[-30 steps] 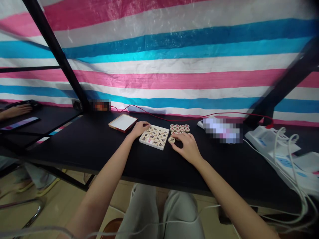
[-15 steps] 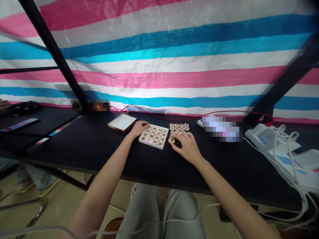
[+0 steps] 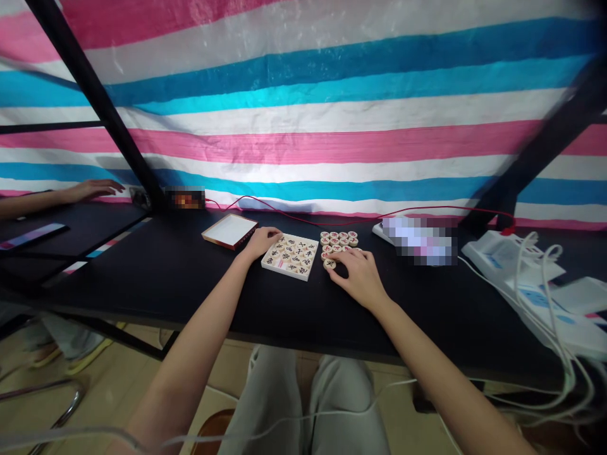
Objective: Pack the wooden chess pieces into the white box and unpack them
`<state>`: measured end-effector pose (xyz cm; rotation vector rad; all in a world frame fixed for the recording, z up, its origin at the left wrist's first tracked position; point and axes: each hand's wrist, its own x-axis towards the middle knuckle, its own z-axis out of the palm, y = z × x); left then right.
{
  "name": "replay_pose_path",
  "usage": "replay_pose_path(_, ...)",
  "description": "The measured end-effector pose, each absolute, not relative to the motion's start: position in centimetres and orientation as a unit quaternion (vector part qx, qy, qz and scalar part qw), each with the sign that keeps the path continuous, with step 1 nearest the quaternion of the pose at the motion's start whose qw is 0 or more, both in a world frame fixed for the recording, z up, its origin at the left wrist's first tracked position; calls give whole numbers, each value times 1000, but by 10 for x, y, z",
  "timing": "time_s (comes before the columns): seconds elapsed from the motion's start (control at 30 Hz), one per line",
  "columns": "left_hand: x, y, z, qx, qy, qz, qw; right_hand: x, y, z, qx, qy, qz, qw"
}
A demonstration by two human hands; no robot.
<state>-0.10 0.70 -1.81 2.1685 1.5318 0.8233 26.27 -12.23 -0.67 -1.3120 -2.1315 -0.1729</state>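
A shallow white box [image 3: 285, 273] on the black table holds several round Chinese chess pieces with black characters. My left hand [image 3: 262, 243] curls its fingers against the box's far left corner and grips it. To the box's right, my right hand [image 3: 361, 278] pinches a Chinese chess piece [image 3: 329, 265] with a black character between thumb and fingers, low at the table. Red-character pieces [image 3: 337, 238] lie in rows just beyond that hand. Its fingers hide part of the nearer rows.
A box lid [image 3: 231, 230] lies with its white inside up at the left. White power strips [image 3: 531, 297] with tangled cables stand at the right, near a blurred-out phone-like device [image 3: 420, 241]. A thin red cable [image 3: 303, 218] runs along the back. Another person's hand [image 3: 97, 188] reaches in at far left.
The pinched piece has shifted slightly right, away from the box and closer to the red rows. My left hand stays at the box. Another person's hand has come further into view at left.
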Motion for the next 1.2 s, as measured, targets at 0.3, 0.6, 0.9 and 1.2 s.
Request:
replay_pose_path(0.3, 1, 3, -14, 767, 541, 290, 188, 266, -120, -8, -518, -792, -83, 312)
replay_pose_path(0.6, 1, 3, -15, 767, 544, 288, 178, 268, -116, -12, -500, -814, -74, 287)
replay_pose_path(0.9, 2, 3, -16, 765, 549, 285, 181, 268, -117, -11, -486, -826, -88, 271)
replay_pose_path(1.2, 2, 3, -16, 765, 548, 287, 179, 267, -117, -11, -481, -830, -86, 269)
